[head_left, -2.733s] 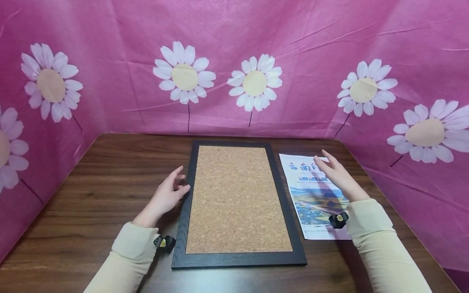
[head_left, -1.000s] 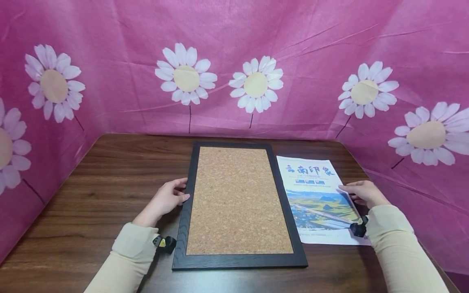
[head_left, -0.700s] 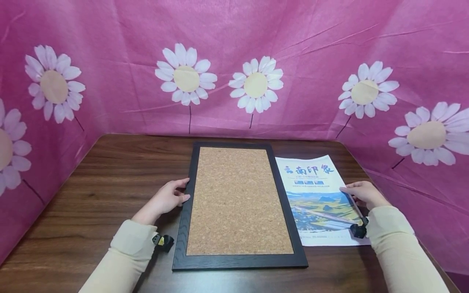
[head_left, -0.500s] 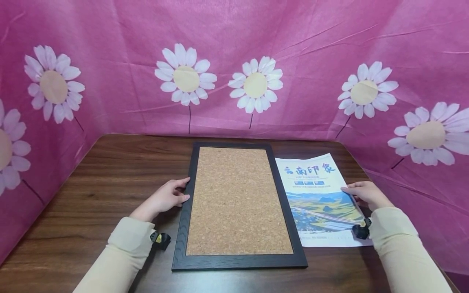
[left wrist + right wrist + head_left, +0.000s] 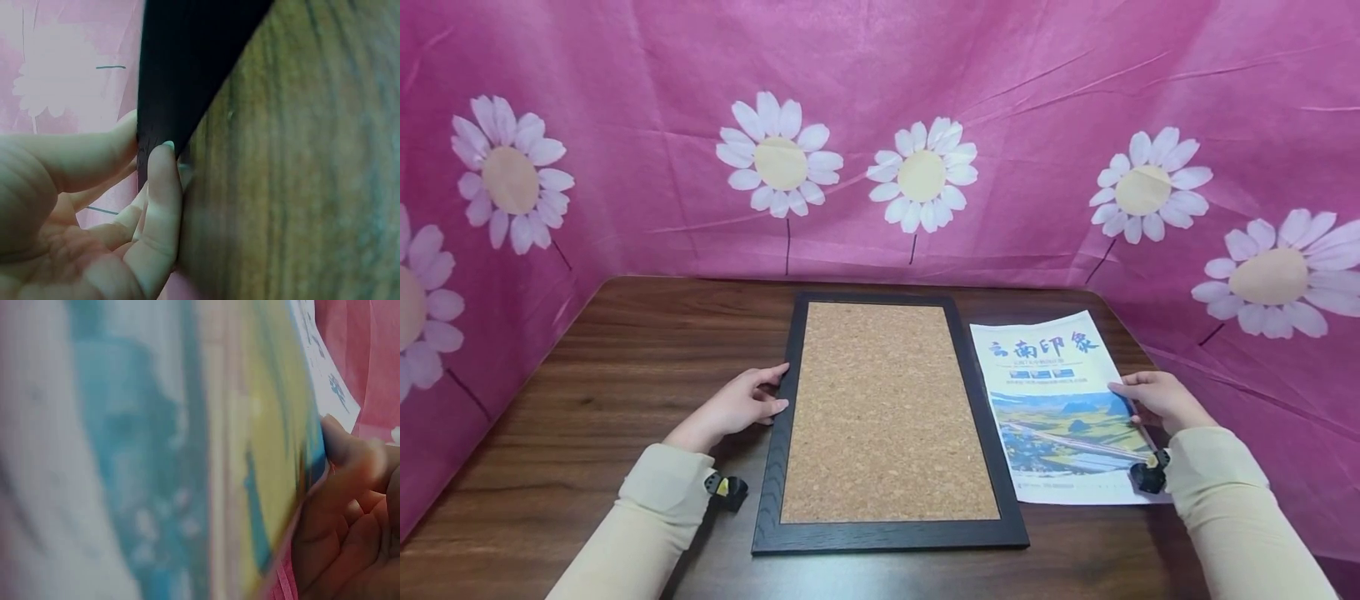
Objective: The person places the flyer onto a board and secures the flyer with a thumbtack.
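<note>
A corkboard in a black wooden frame lies in the middle of the table. My left hand pinches its left rim, and the left wrist view shows thumb and fingertips on either side of the black frame edge. To the right is a paper poster with blue lettering above a landscape picture. My right hand pinches the poster's right edge, thumb on top, the other fingers mostly hidden beneath. Close up in the right wrist view, the poster bows and its surface is blurred.
The brown wooden table extends to the left of the corkboard. A pink cloth with white daisies stands around the back and sides. A small black camera is on the left wrist, another camera on the right.
My right hand has come down from above the poster and taken hold of its right edge. The poster has since slid slightly right, its top right corner lifting. My left hand stays at the corkboard.
</note>
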Demonstrator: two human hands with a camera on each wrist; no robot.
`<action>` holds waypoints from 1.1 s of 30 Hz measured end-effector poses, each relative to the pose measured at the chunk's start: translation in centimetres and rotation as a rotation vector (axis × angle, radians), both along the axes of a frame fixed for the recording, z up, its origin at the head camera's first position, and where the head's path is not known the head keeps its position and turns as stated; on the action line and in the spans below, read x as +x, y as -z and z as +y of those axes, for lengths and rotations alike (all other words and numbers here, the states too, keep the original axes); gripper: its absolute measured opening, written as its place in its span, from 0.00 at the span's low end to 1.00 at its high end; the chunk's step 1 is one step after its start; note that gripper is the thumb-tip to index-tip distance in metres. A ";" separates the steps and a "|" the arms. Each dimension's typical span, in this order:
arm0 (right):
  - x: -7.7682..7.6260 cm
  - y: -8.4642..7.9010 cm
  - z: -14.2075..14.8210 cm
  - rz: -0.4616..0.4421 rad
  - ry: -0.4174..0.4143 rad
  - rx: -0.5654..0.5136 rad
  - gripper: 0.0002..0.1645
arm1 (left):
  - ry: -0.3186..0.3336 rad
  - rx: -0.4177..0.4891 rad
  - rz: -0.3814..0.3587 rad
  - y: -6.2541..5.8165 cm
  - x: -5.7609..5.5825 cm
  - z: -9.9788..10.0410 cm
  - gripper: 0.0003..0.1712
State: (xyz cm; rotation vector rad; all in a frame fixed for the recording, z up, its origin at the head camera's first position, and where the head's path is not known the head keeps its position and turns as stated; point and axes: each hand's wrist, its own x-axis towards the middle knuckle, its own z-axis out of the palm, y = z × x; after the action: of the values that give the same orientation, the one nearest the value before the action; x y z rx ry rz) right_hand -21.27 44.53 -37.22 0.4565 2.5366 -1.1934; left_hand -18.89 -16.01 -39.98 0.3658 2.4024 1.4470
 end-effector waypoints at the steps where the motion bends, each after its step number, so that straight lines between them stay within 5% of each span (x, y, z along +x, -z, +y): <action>1: 0.0 0.0 0.1 0.000 0.007 -0.011 0.22 | -0.003 0.003 -0.003 0.0 0.0 0.0 0.36; 16: -0.4 -1.0 0.3 0.021 0.010 -0.041 0.23 | -0.018 -0.008 -0.005 -0.3 0.2 0.0 0.36; 33: -0.8 -1.0 -3.9 0.044 -0.041 -0.059 0.31 | -0.004 -0.012 -0.018 -0.2 0.1 0.0 0.36</action>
State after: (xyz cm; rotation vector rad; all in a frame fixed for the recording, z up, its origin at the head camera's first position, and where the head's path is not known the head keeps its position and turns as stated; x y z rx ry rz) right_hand -22.09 40.62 -36.23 0.3667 2.5271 -1.2731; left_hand -18.75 -16.03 -39.76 0.3436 2.3982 1.4313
